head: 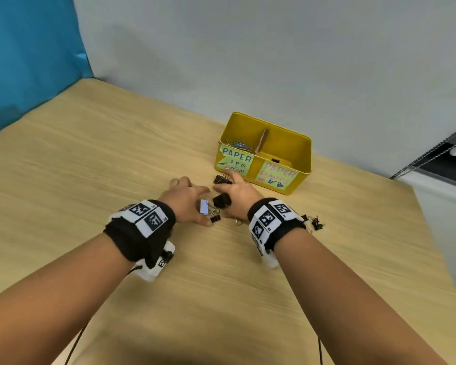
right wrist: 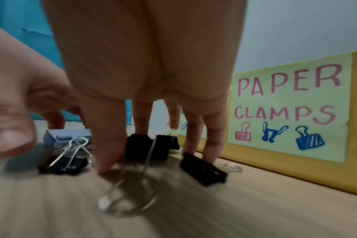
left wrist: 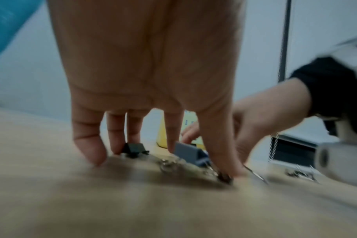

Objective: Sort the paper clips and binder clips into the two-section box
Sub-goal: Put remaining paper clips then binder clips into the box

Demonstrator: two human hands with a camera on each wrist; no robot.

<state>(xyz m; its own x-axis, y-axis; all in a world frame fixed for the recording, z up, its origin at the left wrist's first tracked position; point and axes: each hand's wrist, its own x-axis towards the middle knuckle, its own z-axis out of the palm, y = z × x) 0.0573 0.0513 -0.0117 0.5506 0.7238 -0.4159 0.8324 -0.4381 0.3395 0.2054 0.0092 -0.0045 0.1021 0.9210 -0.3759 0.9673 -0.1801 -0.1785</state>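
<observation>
The yellow two-section box point(head: 299, 164) stands at the back of the wooden table, labelled for paper clips on the left and paper clamps point(right wrist: 285, 103) on the right. Paper clips point(head: 238, 145) lie in its left section and one black binder clip point(head: 275, 160) in its right. In front of it lies a loose group: a grey-blue binder clip point(head: 204, 206) point(left wrist: 189, 153), black binder clips point(head: 221, 200) point(head: 223, 179) point(right wrist: 202, 170) and a small one point(head: 215, 219). My left hand point(head: 192, 201) and right hand point(head: 237, 196) hover over them, fingers point(left wrist: 88, 145) point(right wrist: 106, 153) straight down and touching the table and clips.
More small binder clips point(head: 317, 223) lie to the right of my right wrist. A loose paper clip point(right wrist: 232, 167) lies against the box front. A grey wall stands behind the box and a blue panel point(head: 32, 54) at the left. The table edge runs along the right.
</observation>
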